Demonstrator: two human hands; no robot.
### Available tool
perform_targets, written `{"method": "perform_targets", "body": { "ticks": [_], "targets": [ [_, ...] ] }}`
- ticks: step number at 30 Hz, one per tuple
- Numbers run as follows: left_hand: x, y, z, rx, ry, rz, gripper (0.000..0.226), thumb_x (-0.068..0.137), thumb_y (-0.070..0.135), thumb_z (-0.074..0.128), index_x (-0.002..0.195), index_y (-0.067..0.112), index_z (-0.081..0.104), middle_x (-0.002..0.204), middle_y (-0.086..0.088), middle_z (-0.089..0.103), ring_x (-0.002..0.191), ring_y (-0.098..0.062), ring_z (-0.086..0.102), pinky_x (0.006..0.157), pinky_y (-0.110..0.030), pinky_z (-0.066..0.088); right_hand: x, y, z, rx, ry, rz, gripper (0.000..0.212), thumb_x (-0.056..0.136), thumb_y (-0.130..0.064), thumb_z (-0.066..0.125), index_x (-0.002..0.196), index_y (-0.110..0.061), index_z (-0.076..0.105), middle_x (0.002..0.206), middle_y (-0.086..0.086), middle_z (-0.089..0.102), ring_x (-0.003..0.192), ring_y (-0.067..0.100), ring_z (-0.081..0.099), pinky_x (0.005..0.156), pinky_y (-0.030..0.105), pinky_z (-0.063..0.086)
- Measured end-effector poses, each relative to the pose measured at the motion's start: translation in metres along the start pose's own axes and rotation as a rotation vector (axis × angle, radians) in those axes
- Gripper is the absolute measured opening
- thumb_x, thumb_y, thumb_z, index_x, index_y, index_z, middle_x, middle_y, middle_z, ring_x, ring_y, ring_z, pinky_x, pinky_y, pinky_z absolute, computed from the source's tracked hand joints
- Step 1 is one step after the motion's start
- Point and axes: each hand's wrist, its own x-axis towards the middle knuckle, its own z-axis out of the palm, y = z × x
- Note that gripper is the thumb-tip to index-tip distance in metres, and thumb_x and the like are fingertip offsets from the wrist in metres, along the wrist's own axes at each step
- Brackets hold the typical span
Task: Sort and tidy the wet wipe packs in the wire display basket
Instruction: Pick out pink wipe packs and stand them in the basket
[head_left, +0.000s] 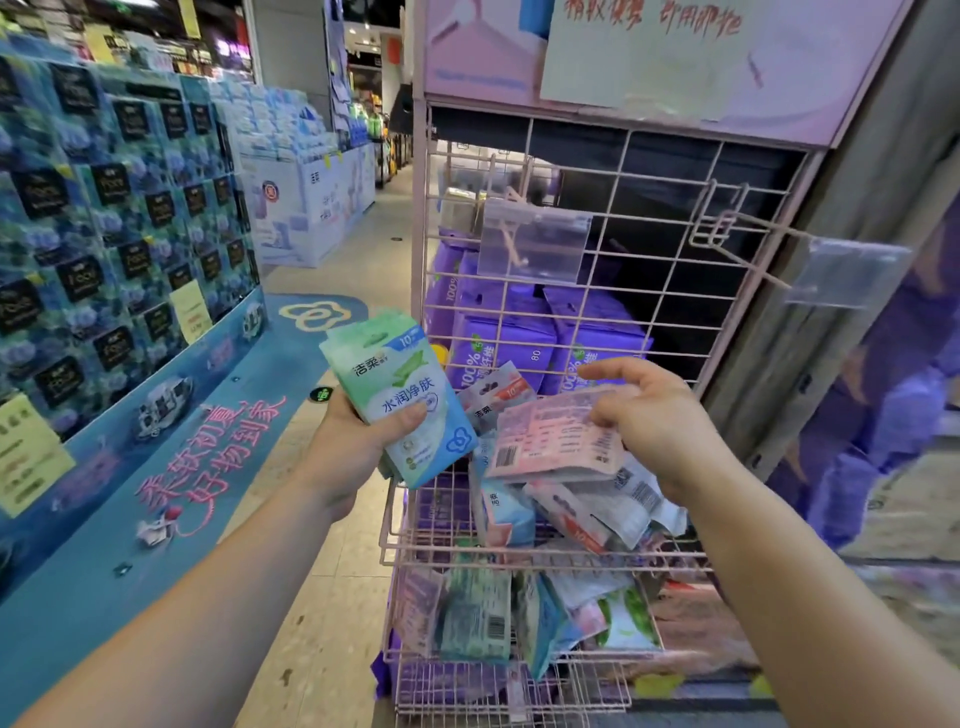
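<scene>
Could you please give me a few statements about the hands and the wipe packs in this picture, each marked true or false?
1. The left hand grips a stack of green packs. True.
2. The right hand hangs idle, touching nothing. False: it pinches a pink pack, barcode side up.
3. The wire basket holds packs in neat upright rows. False: they lie jumbled and tilted.
4. Purple packs stand behind the pink wire grid. True.
</scene>
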Motion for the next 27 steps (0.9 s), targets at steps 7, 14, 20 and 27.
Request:
{"method": "perform_targets", "body": {
  "ticks": [7,14,20,27],
  "targets": [
    [0.002,0.004,-0.002,0.162,-0.113,0.024,0.063,0.054,0.020,0.084,0.113,0.011,0.064,0.103,0.001,0.076,0.097,-0.017,0.070,0.081,-0.032,0.057,-0.002,-0.005,-0.030,0.162,0.196,-0.113,0.035,0.080,0.007,0.053,0.083,-0.026,0.065,0.084,0.008,0.067,0.074,0.023,0.069,0.068,0.042,0.058],
    [-0.010,0.001,-0.001,0.232,-0.149,0.027,0.053,0.046,0.027,0.090,0.094,0.023,0.068,0.086,0.013,0.077,0.084,-0.004,0.071,0.073,-0.022,0.055,0.002,0.014,-0.073,0.393,0.441,-0.131,0.027,0.087,0.004,0.050,0.088,-0.022,0.059,0.083,0.003,0.067,0.063,0.012,0.069,0.058,0.031,0.059],
    [-0.012,0.006,0.005,0.263,-0.140,0.010,0.044,0.060,0.005,0.077,0.099,0.020,0.066,0.087,0.014,0.076,0.080,-0.004,0.071,0.077,-0.028,0.047,0.012,0.041,-0.084,0.694,0.495,0.088,0.021,0.089,0.004,0.048,0.089,-0.015,0.057,0.083,0.011,0.063,0.067,0.020,0.063,0.054,0.027,0.054],
    [-0.018,0.031,0.005,0.371,-0.357,-0.121,0.068,0.036,0.028,0.095,0.097,0.018,0.067,0.086,0.008,0.077,0.077,-0.005,0.072,0.060,-0.011,0.052,0.017,0.036,-0.083,0.620,0.371,0.046,0.028,0.087,0.007,0.044,0.080,-0.015,0.061,0.061,0.006,0.064,0.049,0.015,0.063,0.046,0.023,0.052]
  ]
}}
